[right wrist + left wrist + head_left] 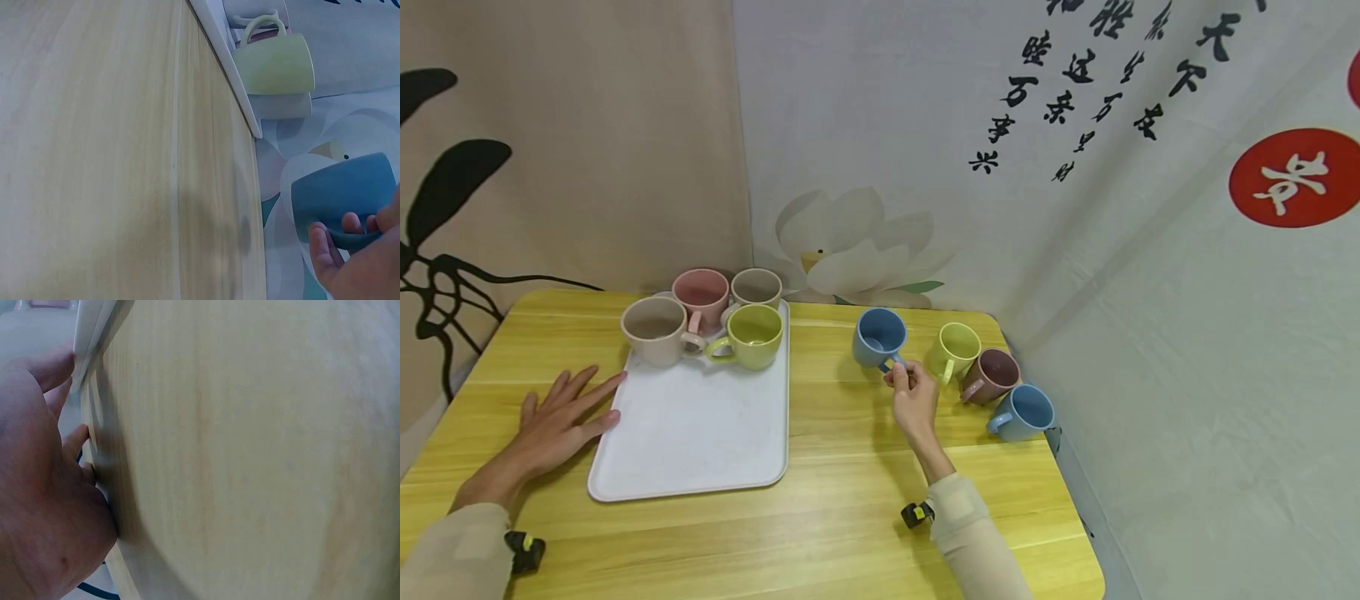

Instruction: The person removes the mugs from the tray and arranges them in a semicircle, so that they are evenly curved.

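Observation:
My right hand (916,402) pinches the handle of a blue mug (878,335) between thumb and fingers. The mug hangs upright above the table, to the right of the white tray (696,437); in the right wrist view this blue mug (342,190) stands out clear of the wooden top. My left hand (553,429) lies with fingers spread at the tray's left edge, thumb and index finger touching the rim. Four-sided rim (92,337) and fingertips meet in the left wrist view too. On the tray's far part stand a yellow-green mug (756,340), a pink mug (702,292) and two beige mugs (655,333).
Along the table's right edge stand a yellow-green mug (957,346), a dark mauve mug (992,375) and a second blue mug (1024,412), close together. Behind the wooden table (842,533) hangs a printed curtain (880,150).

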